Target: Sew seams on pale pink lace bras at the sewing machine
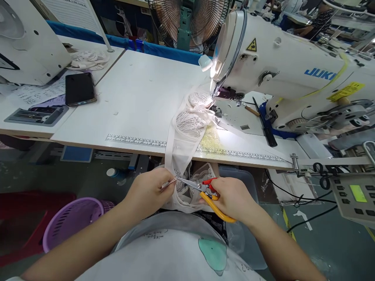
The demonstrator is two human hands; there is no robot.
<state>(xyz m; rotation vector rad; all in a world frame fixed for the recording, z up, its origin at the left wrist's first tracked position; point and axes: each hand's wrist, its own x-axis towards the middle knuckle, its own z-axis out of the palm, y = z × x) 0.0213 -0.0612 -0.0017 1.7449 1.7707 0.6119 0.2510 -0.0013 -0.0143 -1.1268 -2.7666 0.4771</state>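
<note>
A white lace bra [187, 121] runs from beneath the sewing machine's needle area over the table's front edge and down to my lap. My left hand [149, 189] is closed, pinching a narrow edge of the bra between thumb and fingers. In my right hand [234, 195] is a pair of scissors [215, 207] with orange and red handles. Their blades point left, and the tips reach the fabric beside my left fingertips. I cannot tell whether the blades touch it. Lower lace folds hang between my hands.
The white JUKI sewing machine [281, 58] stands at right, its control panel [356, 197] below. A printed ruler [134, 139] runs along the table edge. A black phone [79, 89] lies at left. Below are a purple basket [73, 218] and a translucent bin [249, 238]. A fan [184, 25] stands behind.
</note>
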